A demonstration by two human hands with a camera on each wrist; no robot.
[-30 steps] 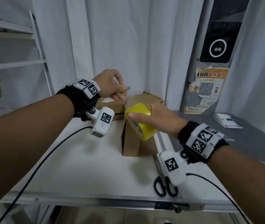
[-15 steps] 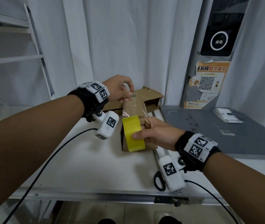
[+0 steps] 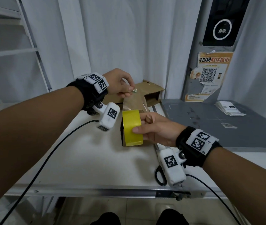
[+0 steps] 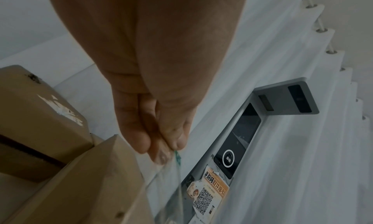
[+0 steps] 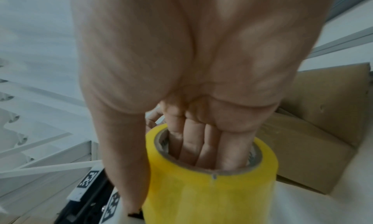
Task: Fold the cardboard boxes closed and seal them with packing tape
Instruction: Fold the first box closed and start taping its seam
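Note:
A yellow tape roll (image 3: 132, 127) (image 5: 210, 194) is held by my right hand (image 3: 155, 129), fingers (image 5: 199, 149) inside its core and thumb on the outside. A clear strip of tape (image 3: 133, 103) (image 4: 171, 179) stretches up from the roll to my left hand (image 3: 122, 85) (image 4: 161, 139), which pinches its free end. Behind the roll stands a small brown cardboard box (image 3: 142, 109) (image 4: 96, 186), mostly hidden by roll and strip. A second cardboard box (image 3: 151, 93) (image 4: 38, 115) lies at the table's back, its end open.
Black scissors (image 3: 159, 176) lie near the white table's (image 3: 80, 159) front right, partly under my right wrist camera. A grey surface (image 3: 218, 127) with a stack of papers (image 3: 229, 108) adjoins on the right. White curtains hang behind; cables trail from both wrists.
The roll has turned so its yellow face points toward me and dropped in front of the box. The strip between my hands has grown longer as the left hand holds its end up.

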